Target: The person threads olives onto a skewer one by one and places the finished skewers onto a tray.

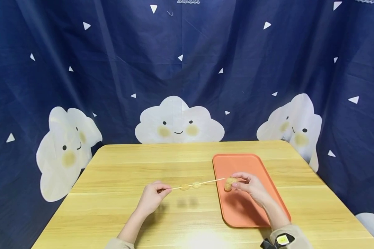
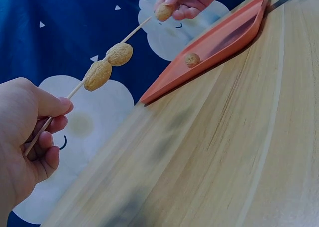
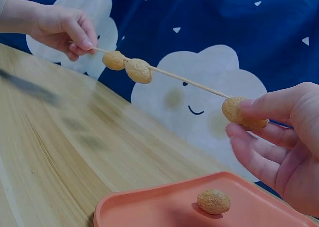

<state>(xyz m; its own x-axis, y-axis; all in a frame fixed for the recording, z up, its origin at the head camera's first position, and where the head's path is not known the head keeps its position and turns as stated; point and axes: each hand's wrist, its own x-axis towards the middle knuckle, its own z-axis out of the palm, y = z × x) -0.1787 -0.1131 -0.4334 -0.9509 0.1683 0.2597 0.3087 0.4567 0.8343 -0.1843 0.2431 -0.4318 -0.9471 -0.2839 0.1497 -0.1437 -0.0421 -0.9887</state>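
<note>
My left hand grips the rear end of a thin wooden skewer between thumb and curled fingers. Two brown, wrinkled, oval food balls are threaded on it: the nearer ball and the farther ball, side by side partway along. Over the tray, my right hand pinches a third ball between thumb and fingers. The skewer's bare tip points at this ball and is right by it; whether it has pierced the surface I cannot tell. Another similar ball lies on the orange tray.
The tray lies on the right half of a light wooden table, its low rim raised all round. Behind the table hangs a dark blue curtain printed with clouds and triangles. A dark watch-like device sits on the right wrist.
</note>
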